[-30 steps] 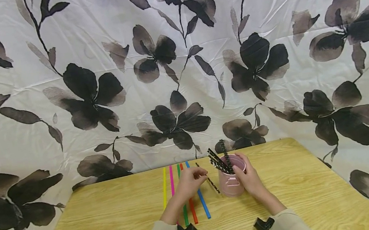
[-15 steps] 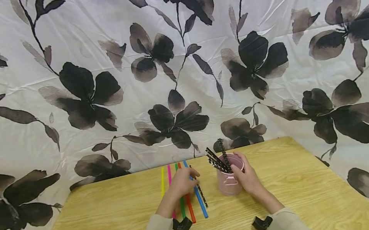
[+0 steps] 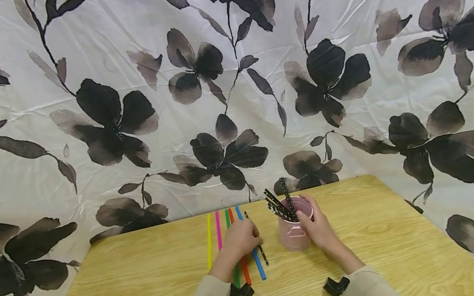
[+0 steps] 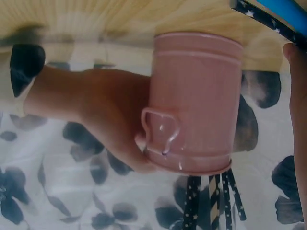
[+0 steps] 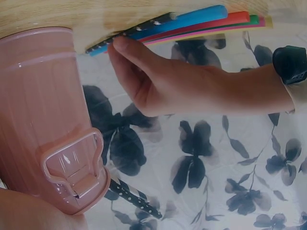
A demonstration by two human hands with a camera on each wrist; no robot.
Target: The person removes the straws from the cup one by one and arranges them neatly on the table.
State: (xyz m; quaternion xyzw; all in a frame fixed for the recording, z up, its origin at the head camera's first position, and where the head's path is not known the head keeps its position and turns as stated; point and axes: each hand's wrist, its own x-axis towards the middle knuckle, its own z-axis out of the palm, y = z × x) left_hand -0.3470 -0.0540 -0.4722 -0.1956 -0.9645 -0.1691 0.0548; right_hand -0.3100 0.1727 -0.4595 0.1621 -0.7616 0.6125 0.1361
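Note:
My left hand (image 3: 241, 237) is over the row of straws, its thumb and fingertips pinching a thin black patterned straw (image 3: 264, 255) that lies beside the blue straw (image 3: 259, 264). Seen from the right wrist, the thumb meets that black straw (image 5: 151, 21) near one end. With my right hand (image 3: 321, 229) I hold a pink metal cup (image 3: 293, 238) from its right side, thumb near the rim. Several black patterned straws (image 3: 282, 208) stand in the cup, leaning left. A small wire handle (image 5: 72, 163) is on the cup's side.
Left of the blue straw lie a red straw (image 3: 246, 272), a green straw (image 3: 227, 219), a pink straw (image 3: 218, 233) and a yellow straw (image 3: 209, 241), roughly parallel. They rest on a wooden table (image 3: 146, 280). A floral cloth (image 3: 152, 119) hangs behind its back edge.
My left hand carried the black straw left from near the cup to beside the blue straw. Its fingers loosened there, then pinched the straw again. My right hand stays on the cup.

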